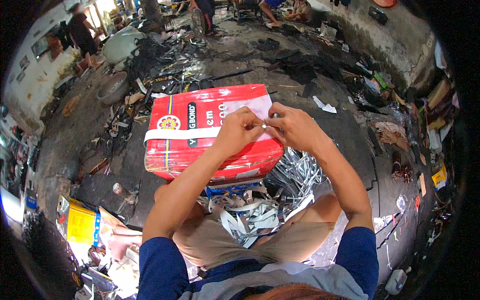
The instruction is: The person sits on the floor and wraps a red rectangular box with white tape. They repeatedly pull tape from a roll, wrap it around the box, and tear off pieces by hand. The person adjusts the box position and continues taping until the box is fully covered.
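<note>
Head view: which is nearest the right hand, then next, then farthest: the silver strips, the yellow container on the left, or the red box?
1. Red box, under the right hand.
2. Silver strips, just below.
3. Yellow container, far lower left.

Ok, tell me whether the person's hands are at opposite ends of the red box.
No, the left hand and right hand are close together, near the right end of the red box.
</note>
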Demonstrator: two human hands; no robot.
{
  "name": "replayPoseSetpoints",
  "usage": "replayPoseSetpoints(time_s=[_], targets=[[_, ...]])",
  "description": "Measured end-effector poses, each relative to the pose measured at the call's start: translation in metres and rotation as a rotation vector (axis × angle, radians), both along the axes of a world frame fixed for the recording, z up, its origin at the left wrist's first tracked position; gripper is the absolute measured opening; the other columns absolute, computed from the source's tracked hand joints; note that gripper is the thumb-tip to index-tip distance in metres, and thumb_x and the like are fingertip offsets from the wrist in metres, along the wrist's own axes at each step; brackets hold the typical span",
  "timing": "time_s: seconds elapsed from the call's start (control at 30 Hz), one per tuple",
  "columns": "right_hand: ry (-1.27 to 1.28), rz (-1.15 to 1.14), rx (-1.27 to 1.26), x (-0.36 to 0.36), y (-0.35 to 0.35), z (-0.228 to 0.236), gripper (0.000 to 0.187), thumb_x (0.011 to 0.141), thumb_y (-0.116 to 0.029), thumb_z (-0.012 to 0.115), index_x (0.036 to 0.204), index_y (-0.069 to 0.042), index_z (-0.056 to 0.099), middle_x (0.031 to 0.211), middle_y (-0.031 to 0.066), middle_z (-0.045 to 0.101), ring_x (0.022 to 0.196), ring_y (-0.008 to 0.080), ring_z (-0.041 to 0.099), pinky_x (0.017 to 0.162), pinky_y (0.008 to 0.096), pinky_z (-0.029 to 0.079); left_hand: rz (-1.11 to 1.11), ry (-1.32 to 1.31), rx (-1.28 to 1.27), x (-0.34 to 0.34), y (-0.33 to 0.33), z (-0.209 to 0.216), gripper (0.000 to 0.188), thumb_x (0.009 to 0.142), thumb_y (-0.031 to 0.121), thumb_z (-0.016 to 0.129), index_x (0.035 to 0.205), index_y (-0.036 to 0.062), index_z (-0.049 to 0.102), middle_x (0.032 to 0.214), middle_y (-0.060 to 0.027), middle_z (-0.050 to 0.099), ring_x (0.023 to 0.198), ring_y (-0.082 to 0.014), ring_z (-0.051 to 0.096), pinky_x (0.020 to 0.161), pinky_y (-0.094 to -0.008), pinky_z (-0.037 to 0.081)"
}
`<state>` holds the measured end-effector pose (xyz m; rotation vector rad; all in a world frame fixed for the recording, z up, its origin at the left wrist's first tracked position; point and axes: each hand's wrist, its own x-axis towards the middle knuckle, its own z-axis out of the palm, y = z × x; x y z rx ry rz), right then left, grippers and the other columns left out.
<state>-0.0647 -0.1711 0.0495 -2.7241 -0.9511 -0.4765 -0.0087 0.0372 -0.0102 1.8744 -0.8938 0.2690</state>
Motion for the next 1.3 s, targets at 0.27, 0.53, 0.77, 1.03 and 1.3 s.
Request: replayPoseSetpoints(time_s=[0.27,0.53,0.77,1.03,1.3], targets=[[0.036,-0.021,0.247,-0.003,0.000,-0.007,0.017,0.087,-0.014,0.073,0.099,-0.002,0.076,0.099,0.0130,0.063,0.088,0.0309,0.066,0.078,0.0400,0.053,-0.029,0.036,-0.049,0.000,-0.001,-0.003,0.018,0.081,0.011,0.080,0.095,0.0011,0.075,0.087,-0.0088,0.067,0.076,-0.0174,0.065,0.067,-0.0314,0.052],[-0.017,-0.185,0.518,0.001,0.012,-0.030,0.013,0.081,-0.012,0.077,0.090,-0.003,0.076,0.088,0.0108,0.061,0.075,0.0222,0.061,0.068,0.0324,0.050,-0.011,0.106,-0.056,0.003,0.000,-0.005,0.013,0.081,0.010,0.077,0.089,0.0001,0.074,0.086,-0.0100,0.067,0.073,-0.0175,0.064,0.066,-0.0320,0.051],[0.288,-0.320,1.026,0.017,0.007,-0.068,0.014,0.077,-0.010,0.075,0.091,-0.007,0.070,0.067,0.0007,0.051,0.063,0.0111,0.049,0.059,0.0271,0.041,0.037,0.080,-0.063,0.004,-0.009,-0.005,0.011,0.080,0.009,0.074,0.085,-0.0002,0.075,0.079,-0.0111,0.068,0.070,-0.0174,0.065,0.065,-0.0321,0.051],[0.113,-0.410,0.897,0.017,0.013,-0.061,0.029,0.078,-0.020,0.078,0.093,-0.005,0.058,0.062,0.0021,0.047,0.056,0.0138,0.046,0.053,0.0320,0.039,0.040,0.003,0.055,0.012,-0.008,0.001,0.013,0.080,0.011,0.075,0.083,-0.0009,0.074,0.079,-0.0123,0.069,0.069,-0.0190,0.067,0.065,-0.0332,0.052],[0.172,-0.456,0.873,0.015,0.009,-0.068,0.039,0.096,-0.033,0.065,0.077,0.000,0.055,0.066,0.0073,0.051,0.064,0.0147,0.048,0.059,0.0351,0.041,-0.052,0.016,-0.023,0.018,-0.021,0.006,0.013,0.080,0.011,0.076,0.081,-0.0015,0.074,0.077,-0.0109,0.068,0.066,-0.0158,0.064,0.061,-0.0310,0.050]])
